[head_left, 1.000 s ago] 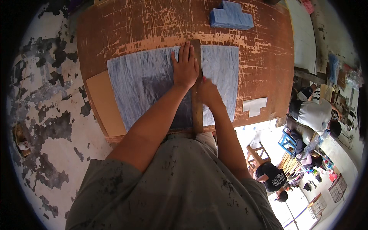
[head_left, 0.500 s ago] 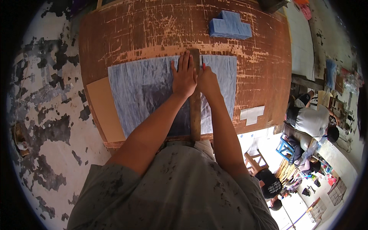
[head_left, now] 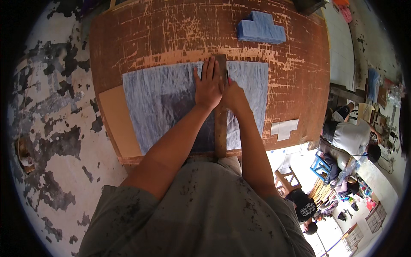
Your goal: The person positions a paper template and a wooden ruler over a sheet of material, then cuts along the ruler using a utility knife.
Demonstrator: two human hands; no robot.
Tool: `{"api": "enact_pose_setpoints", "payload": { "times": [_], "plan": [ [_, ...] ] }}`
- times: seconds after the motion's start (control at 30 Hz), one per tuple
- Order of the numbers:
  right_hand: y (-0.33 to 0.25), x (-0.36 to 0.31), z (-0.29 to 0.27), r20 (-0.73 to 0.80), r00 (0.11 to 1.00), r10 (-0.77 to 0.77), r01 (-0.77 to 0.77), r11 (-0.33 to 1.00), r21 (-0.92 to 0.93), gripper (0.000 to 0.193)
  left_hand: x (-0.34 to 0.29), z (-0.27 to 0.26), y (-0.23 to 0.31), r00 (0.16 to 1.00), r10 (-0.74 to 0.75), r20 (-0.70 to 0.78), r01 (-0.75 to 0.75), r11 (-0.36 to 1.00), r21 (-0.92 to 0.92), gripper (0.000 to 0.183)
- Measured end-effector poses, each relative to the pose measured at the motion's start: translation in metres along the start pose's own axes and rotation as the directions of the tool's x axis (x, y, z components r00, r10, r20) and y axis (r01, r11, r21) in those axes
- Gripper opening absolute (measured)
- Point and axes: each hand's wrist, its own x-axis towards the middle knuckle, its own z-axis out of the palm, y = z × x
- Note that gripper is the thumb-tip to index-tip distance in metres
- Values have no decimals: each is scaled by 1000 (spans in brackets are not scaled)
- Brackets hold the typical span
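A streaky blue-grey sheet lies on the scored brown board, with a long wooden straightedge across it from far to near. My left hand lies flat, fingers stretched out, against the straightedge's left side and on the sheet. Along the straightedge's right side, my right hand is closed round a slim red tool, apparently a utility knife. Its dark tip points away from me beside the wood. The fingers hide most of the knife.
Beyond the sheet stands a blue stepped stack on the brown board. A pale T-shaped template lies at the right. Brown cardboard pokes out under the sheet's left side. Other people sit off to the right near stools.
My right hand has slid a short way toward me along the straightedge with the knife. My left hand stays in place, and the whole view has shifted slightly.
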Motion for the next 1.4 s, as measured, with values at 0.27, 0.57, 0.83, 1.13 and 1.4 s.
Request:
{"api": "enact_pose_setpoints", "payload": {
  "times": [0.27, 0.57, 0.83, 1.13, 1.4],
  "plan": [
    [14, -79, 44, 81, 980, 182, -193, 969, 157, 35, -1, 5, 5, 1000, 6, -11, -6, 1000, 16, 60],
    [-15, -140, 25, 209, 880, 427, -475, 796, 376, 46, 1, 14, 2, 996, 24, -84, -19, 998, 59, 58],
    [-10, -186, 69, 225, 880, 418, -470, 831, 297, 37, 2, 15, 1, 993, 67, -100, -58, 993, 99, 57],
    [7, -232, 106, 152, 972, 178, -208, 955, 213, 26, 1, 17, -3, 995, 67, -72, -62, 996, 66, 58],
    [26, -249, 87, 170, 937, 304, -345, 882, 320, 39, -1, 22, -13, 985, 145, -92, -144, 989, 14, 52]
  ]
}}
